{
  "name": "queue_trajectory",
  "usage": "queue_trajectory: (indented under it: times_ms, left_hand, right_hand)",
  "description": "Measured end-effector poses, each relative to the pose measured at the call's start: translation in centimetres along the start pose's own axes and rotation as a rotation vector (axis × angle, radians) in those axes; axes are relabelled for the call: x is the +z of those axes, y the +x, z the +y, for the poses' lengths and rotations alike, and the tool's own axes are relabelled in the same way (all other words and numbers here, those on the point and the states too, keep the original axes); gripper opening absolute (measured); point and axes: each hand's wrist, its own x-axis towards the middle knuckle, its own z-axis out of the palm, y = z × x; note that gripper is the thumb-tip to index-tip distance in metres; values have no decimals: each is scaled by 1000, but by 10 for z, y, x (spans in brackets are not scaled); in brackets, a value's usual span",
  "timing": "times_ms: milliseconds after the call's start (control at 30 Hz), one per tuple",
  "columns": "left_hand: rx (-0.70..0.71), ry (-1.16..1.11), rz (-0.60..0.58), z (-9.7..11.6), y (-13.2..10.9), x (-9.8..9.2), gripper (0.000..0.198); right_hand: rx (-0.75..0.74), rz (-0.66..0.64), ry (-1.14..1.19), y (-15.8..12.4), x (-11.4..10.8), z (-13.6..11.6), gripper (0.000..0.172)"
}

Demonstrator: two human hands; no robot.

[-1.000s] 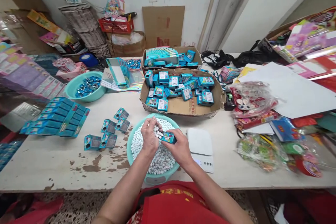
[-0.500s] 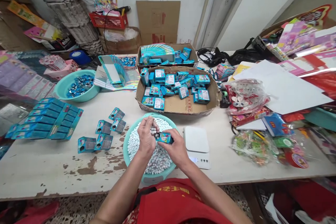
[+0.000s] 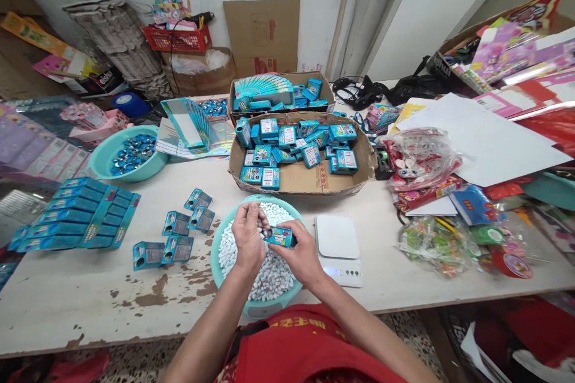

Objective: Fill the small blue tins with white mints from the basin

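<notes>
Over a turquoise basin (image 3: 216,269) of small white candies (image 3: 269,281), my right hand (image 3: 302,251) grips a small blue candy box (image 3: 281,236), its round opening turned left. My left hand (image 3: 248,236) is closed, its fingertips at that opening. A few white candies show between its fingers, partly hidden by the hand. To the left stand several blue boxes (image 3: 176,249) with round holes facing me. Just right of the basin lies a white digital scale (image 3: 338,238).
Behind the basin stands a cardboard tray (image 3: 305,182) of blue boxes, with another carton (image 3: 330,96) beyond it. A bowl (image 3: 135,175) of shiny blue pieces and stacked blue cartons (image 3: 81,212) sit left. Bagged goods (image 3: 431,245) and a white sheet (image 3: 480,137) cover the right.
The camera view has shifted slightly. Both hands keep their places over the basin, with the box in my right hand and my left fingers still at its opening.
</notes>
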Motion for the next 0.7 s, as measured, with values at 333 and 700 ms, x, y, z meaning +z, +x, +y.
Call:
queue_trajectory:
  times_ms: [333,700]
  left_hand:
    - [24,-23,-6,10,-5,5,30]
    - [-97,-81,-63,4,-4,4,29]
  right_hand:
    - [15,3,123,-1,-4,4,33]
    - [82,-16,129,-2,-11,18,34]
